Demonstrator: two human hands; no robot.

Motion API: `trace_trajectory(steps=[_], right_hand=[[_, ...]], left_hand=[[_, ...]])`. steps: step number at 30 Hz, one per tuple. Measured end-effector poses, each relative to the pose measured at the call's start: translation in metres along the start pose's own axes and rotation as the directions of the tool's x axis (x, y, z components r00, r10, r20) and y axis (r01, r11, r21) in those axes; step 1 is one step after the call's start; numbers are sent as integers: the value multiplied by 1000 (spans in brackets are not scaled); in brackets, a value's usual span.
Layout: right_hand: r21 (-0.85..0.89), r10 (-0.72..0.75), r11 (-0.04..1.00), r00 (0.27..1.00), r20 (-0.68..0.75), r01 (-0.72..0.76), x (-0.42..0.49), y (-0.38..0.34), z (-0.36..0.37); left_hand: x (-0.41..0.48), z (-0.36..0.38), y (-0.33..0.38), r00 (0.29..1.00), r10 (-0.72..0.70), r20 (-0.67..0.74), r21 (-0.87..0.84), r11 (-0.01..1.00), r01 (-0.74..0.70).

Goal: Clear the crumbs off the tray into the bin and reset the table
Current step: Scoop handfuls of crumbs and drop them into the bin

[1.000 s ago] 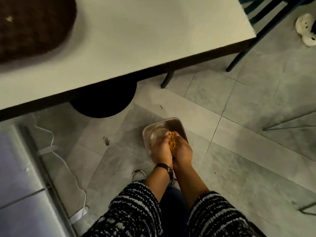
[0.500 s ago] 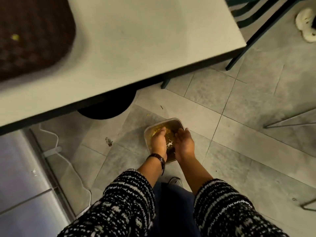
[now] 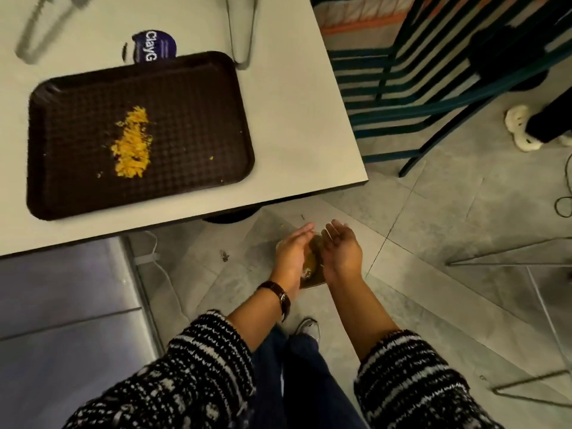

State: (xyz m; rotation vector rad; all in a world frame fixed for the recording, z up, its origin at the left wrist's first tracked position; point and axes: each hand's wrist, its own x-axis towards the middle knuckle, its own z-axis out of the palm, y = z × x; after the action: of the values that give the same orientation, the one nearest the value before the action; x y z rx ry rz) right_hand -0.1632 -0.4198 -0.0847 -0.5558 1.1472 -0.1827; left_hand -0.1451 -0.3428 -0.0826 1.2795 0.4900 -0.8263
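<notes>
A dark brown tray lies on the white table with a pile of yellow crumbs left of its middle. On the floor below the table's corner stands a small clear bin, mostly hidden by my hands, with yellow crumbs inside. My left hand and my right hand are above the bin, palms facing each other, fingers apart, holding nothing.
A round dark lid with white lettering sits behind the tray. Metal tongs and another blurred utensil lie on the table's far side. A teal slatted chair stands right of the table, with another person's foot beyond. A white cable runs along the floor.
My hands were cupped together with crumbs over the bin, then spread apart and dropped them. My view has lifted, bringing the tray and the crumbs on it into sight.
</notes>
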Motion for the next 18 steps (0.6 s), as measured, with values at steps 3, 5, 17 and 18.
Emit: trace_trajectory(steps=[3,5,17,18], right_hand=[[-40,-58,997,997,57,60,-33,-16,24],[-42,-97,994,987,128,103,-53,-22,49],[-113,-37,991,943,331,78,-51,38,245],[-125,-31,989,944,330,76,-46,47,259]], left_hand=[[-30,-15,40,985,170,18,-18,985,-170],[-43,-35,65,967,254,-16,-44,966,-255],[4,-179,189,856,426,-293,-40,889,-456],[13,-193,198,843,446,-302,6,885,-466]])
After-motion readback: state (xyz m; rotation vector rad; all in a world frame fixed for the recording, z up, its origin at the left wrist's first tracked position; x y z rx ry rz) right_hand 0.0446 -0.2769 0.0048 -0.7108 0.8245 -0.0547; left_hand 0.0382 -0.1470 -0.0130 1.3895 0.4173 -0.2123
